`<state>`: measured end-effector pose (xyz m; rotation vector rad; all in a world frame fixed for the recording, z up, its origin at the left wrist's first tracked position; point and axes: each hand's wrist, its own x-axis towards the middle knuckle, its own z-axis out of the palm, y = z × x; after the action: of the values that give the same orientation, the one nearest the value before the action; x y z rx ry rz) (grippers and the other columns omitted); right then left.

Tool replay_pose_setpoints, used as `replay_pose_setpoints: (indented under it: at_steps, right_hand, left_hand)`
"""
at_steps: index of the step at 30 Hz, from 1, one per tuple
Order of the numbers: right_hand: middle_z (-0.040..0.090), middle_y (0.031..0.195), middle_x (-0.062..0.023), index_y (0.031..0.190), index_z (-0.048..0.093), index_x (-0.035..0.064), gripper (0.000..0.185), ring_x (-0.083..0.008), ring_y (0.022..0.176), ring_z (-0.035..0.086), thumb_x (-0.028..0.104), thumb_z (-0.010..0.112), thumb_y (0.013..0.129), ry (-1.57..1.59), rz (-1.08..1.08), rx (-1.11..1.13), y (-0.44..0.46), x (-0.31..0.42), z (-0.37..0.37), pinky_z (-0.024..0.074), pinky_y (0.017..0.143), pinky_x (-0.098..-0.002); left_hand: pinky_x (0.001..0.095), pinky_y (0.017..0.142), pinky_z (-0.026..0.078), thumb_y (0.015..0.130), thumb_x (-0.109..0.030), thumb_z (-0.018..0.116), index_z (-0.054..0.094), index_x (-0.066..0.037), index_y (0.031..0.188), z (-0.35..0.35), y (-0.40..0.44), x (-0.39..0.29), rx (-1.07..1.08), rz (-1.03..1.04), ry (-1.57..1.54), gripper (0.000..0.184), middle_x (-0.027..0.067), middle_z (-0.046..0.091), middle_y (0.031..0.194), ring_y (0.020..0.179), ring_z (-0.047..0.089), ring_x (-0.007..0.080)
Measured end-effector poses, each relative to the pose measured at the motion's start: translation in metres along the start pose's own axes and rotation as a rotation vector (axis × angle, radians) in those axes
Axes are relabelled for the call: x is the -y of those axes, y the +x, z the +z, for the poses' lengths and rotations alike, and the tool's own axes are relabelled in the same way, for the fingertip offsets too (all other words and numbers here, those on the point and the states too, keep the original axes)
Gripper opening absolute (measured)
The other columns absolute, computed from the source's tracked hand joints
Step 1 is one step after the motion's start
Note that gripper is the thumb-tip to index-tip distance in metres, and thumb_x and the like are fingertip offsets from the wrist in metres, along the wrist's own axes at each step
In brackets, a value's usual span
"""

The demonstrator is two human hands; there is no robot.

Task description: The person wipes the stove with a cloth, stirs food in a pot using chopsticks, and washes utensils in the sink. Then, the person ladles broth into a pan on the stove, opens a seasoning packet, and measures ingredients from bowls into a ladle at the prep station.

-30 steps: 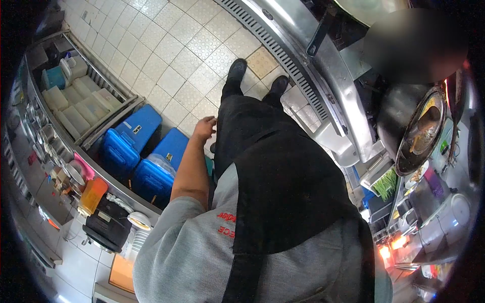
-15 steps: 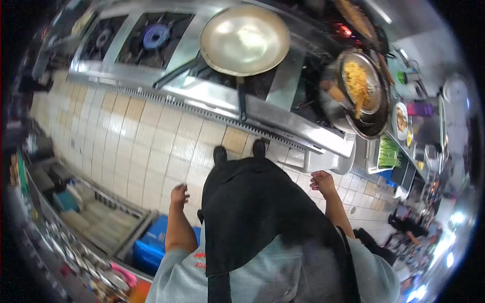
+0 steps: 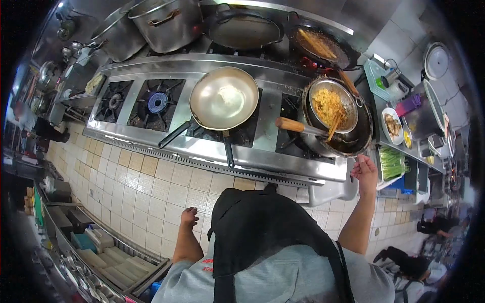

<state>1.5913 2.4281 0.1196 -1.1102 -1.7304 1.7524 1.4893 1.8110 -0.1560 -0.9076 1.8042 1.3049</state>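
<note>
My left hand (image 3: pixel 190 217) hangs over the tiled floor, fingers loosely apart and holding nothing. My right hand (image 3: pixel 365 167) is raised just below the rim of a large wok (image 3: pixel 368 132) at the stove's right end, its fingers loosely bent and nothing visible in them. In the wok rests a metal bowl (image 3: pixel 349 96) of yellow-brown fried food (image 3: pixel 327 105). A wooden-handled utensil (image 3: pixel 290 124) lies across the wok. Left of it, a wide pale pan (image 3: pixel 222 98) sits on the stove (image 3: pixel 269 126), with two dark handles pointing towards me.
Behind stand large pots (image 3: pixel 169 28), a dark pan (image 3: pixel 245 33) and another wok (image 3: pixel 323 45). A blue flame burns on a left burner (image 3: pixel 157 102). At right are a plate of food (image 3: pixel 392 126) and green vegetables (image 3: pixel 391 164). Other people appear at both sides.
The view has swung from the floor and side counter to the stove. My right hand, first out of view, has come up towards the wok. My left hand remains low.
</note>
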Motion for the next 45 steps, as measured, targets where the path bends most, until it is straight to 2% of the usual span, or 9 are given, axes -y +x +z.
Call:
replay_pose_setpoints:
  at_steps: [11, 22, 25, 30, 34, 37, 40, 43, 45]
  right_hand:
    - [0.062, 0.088, -0.007, 0.12, 0.05, 0.0049, 0.033, -0.0148, 0.066, 0.059, 0.023, 0.051, 0.093, 0.187, -0.019, 0.355, 0.06, 0.063, 0.032, 0.0496, 0.06, -0.0292]
    - [0.06, 0.105, -0.0191, 0.12, 0.043, 0.0054, 0.048, -0.023, 0.08, 0.062, 0.042, 0.053, 0.09, 0.647, 0.143, 0.597, 0.126, 0.101, 0.097, 0.0538, 0.065, -0.0334]
    - [0.061, 0.099, -0.0182, 0.113, 0.047, 0.0034, 0.039, -0.0151, 0.062, 0.059, 0.034, 0.055, 0.09, 0.772, 0.28, 0.533, 0.139, 0.114, 0.112, 0.0508, 0.048, -0.0221]
    - [0.057, 0.078, -0.0096, 0.097, 0.048, 0.002, 0.021, -0.0087, 0.05, 0.046, 0.02, 0.056, 0.089, 0.909, 0.281, 0.569, 0.168, 0.102, 0.123, 0.0408, 0.039, -0.017]
    - [0.049, 0.07, -0.0041, 0.09, 0.049, 0.004, 0.009, -0.0084, 0.051, 0.046, 0.01, 0.055, 0.087, 0.79, 0.253, 0.547, 0.155, 0.102, 0.122, 0.0362, 0.038, -0.019]
    - [0.049, 0.071, -0.0039, 0.089, 0.049, 0.0038, 0.009, -0.0086, 0.051, 0.045, 0.01, 0.056, 0.087, 0.691, 0.176, 0.513, 0.149, 0.103, 0.117, 0.0353, 0.038, -0.0206]
    - [0.05, 0.072, -0.0029, 0.089, 0.05, 0.0043, 0.007, -0.0069, 0.05, 0.042, 0.009, 0.054, 0.087, 0.572, 0.118, 0.469, 0.149, 0.104, 0.105, 0.0335, 0.038, -0.0198]
    - [0.049, 0.072, -0.0021, 0.096, 0.05, 0.0041, 0.01, -0.0068, 0.049, 0.043, 0.007, 0.053, 0.086, 0.434, 0.053, 0.435, 0.146, 0.105, 0.096, 0.0336, 0.038, -0.0204]
    - [0.048, 0.071, -0.0021, 0.102, 0.05, 0.0036, 0.017, -0.0079, 0.045, 0.042, 0.004, 0.054, 0.085, 0.363, 0.005, 0.367, 0.144, 0.107, 0.091, 0.0335, 0.036, -0.0236]
  left_hand:
    - [0.0385, 0.059, 0.045, 0.083, -0.029, 0.058, 0.051, -0.009, 0.123, 0.107, -0.024, 0.005, 0.07, 0.022, 0.048, 0.045, 0.0077, 0.061, 0.101, 0.074, 0.062, 0.0244]
    - [0.0372, 0.05, 0.045, 0.085, -0.024, 0.056, 0.052, -0.007, 0.119, 0.074, -0.026, 0.048, 0.073, 0.215, 0.389, 0.037, 0.0102, 0.061, 0.099, 0.067, 0.06, 0.0233]
    - [0.0357, 0.048, 0.045, 0.086, -0.025, 0.056, 0.05, -0.007, 0.121, 0.081, -0.056, 0.025, 0.007, 0.138, 0.237, 0.04, 0.0111, 0.06, 0.101, 0.067, 0.061, 0.0243]
    - [0.0345, 0.051, 0.046, 0.087, -0.026, 0.054, 0.05, -0.007, 0.122, 0.092, -0.082, 0.016, -0.043, 0.085, 0.05, 0.041, 0.0119, 0.06, 0.107, 0.073, 0.062, 0.0256]
    - [0.0383, 0.068, 0.051, 0.087, -0.03, 0.051, 0.057, -0.007, 0.116, 0.058, 0.015, 0.126, 0.037, 0.397, 0.597, 0.037, 0.012, 0.064, 0.106, 0.086, 0.064, 0.0265]
    - [0.0367, 0.082, 0.049, 0.087, -0.032, 0.049, 0.062, -0.012, 0.109, 0.056, 0.006, 0.15, -0.01, 0.68, 1.087, 0.033, 0.0103, 0.064, 0.108, 0.094, 0.062, 0.027]
    - [0.0393, 0.083, 0.049, 0.087, -0.033, 0.049, 0.062, -0.017, 0.11, 0.059, 0.011, 0.154, 0.02, 0.557, 1.215, 0.031, 0.0078, 0.062, 0.112, 0.098, 0.06, 0.0289]
    - [0.0423, 0.074, 0.051, 0.086, -0.031, 0.052, 0.057, -0.013, 0.116, 0.063, 0.022, 0.147, 0.049, 0.66, 1.085, 0.035, 0.0099, 0.061, 0.114, 0.092, 0.062, 0.0307]
    - [0.0415, 0.068, 0.05, 0.086, -0.029, 0.053, 0.054, -0.011, 0.119, 0.068, 0.018, 0.122, 0.061, 0.401, 0.735, 0.037, 0.0104, 0.061, 0.112, 0.087, 0.062, 0.03]
